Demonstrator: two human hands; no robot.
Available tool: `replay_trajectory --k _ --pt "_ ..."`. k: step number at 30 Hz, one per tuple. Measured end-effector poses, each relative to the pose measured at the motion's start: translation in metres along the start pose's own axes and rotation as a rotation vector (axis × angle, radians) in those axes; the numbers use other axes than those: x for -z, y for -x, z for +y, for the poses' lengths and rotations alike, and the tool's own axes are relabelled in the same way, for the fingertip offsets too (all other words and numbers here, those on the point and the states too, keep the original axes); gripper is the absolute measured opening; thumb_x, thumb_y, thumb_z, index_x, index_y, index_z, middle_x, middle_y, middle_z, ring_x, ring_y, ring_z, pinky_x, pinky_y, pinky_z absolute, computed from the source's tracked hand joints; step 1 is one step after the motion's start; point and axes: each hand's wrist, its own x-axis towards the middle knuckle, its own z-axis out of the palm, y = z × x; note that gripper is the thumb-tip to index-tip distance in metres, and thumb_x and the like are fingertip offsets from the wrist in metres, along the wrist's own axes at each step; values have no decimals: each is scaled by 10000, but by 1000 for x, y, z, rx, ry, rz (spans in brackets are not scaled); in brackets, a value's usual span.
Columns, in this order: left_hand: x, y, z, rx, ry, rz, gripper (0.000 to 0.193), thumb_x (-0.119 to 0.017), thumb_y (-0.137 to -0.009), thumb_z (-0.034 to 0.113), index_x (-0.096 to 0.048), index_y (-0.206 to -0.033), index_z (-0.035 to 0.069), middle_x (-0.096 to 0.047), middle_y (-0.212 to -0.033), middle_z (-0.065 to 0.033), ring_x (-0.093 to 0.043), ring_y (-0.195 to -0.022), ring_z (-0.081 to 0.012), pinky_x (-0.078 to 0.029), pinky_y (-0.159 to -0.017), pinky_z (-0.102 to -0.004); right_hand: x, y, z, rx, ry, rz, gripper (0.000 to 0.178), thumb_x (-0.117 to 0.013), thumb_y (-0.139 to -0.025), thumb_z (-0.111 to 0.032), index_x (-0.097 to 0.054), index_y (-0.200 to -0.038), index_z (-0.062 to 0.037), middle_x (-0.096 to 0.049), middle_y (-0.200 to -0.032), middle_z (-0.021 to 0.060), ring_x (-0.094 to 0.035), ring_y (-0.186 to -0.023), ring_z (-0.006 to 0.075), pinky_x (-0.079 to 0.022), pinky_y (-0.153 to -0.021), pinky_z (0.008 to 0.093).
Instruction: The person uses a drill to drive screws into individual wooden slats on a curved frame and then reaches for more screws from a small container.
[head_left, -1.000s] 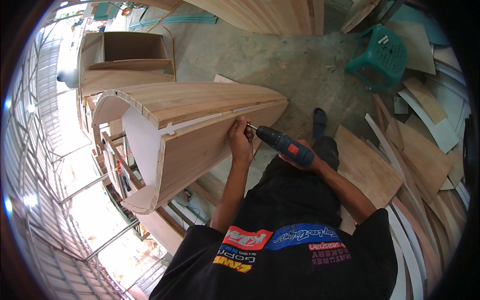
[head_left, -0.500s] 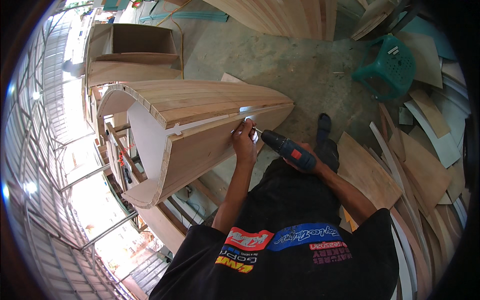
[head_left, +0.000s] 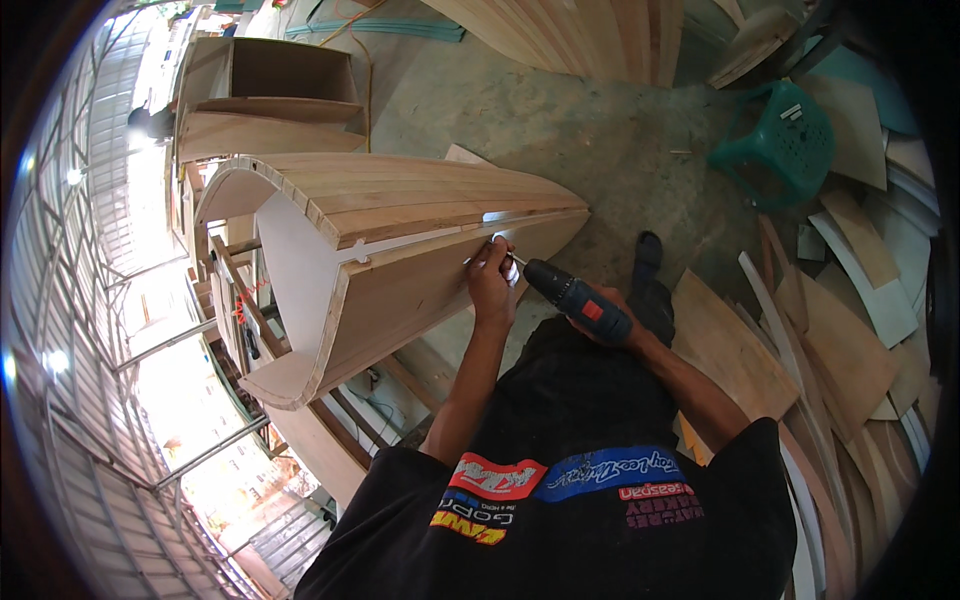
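Ahead of you, toward your left, lies the wooden shell [head_left: 400,190], its nearer side panel [head_left: 410,310] facing you. Your left hand [head_left: 490,285] has its fingertips bunched at this panel (whether its grip encloses anything, you cannot tell here); the right hand's [head_left: 618,304] grip is wrapped around the drill [head_left: 575,294], nose aimed at those fingers. Ideally, keep bit and drill in one straight line, press steadily, and leave your fingertips clear of the tip. Note the shell's pale strips, tapering rightward to a point, and its long gap showing white.
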Motion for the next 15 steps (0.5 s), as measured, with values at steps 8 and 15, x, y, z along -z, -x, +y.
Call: replay_trajectory --k 8,15 --pt "-5 4 3 8 -45 23 179 -602 -937 202 -617 -837 54 -519 -663 30 -412 -541 -51 -310 -483 -208 3 -3 -12 -82 -13 -16 332 -684 -792 -99 -599 -1096 2 -654 -947 105 -608 -842 147 -500 -781 308" --pt "-14 28 24 -16 -552 219 316 -592 -939 299 -631 -796 20 -487 -620 26 -428 -530 -70 -310 -488 -227 3 -7 1 -81 75 -6 234 -663 -784 -102 -601 -989 -6 -630 -857 128 -616 -783 201 -492 -729 345"
